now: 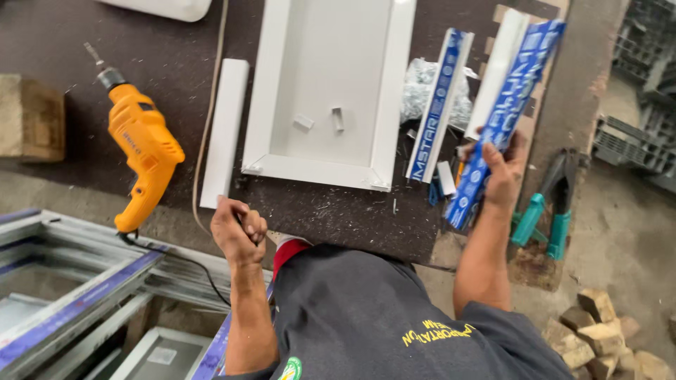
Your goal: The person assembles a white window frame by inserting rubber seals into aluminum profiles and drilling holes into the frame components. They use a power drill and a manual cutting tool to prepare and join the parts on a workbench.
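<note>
On the dark tabletop [338, 218], right hand [503, 172] grips a blue-filmed white profile strip [503, 116] beside the white frame [327, 91], left hand [239, 231] fisted; fitting likely demands alignment.

**Desk layout, seen from above**

Frame [327, 91] lies mid-desk [338, 218]; two small clips [320, 119] sit inside it. Short bar [225, 130] lies just left of the frame. Drill [141, 151] lies farther left, its cord [179, 260] running off the near edge. Wood block [28, 116] at far left. Right of the frame: a strip [440, 105], with a bag [422, 88] behind it. Right hand [503, 172] holds a second strip [503, 119] over the desk's right end. Left hand [239, 232] rests at the near edge. Pliers [549, 207] lie at the right edge. Bricks [605, 334] on the floor, lower right. Frames [63, 288] stacked lower left.
</note>
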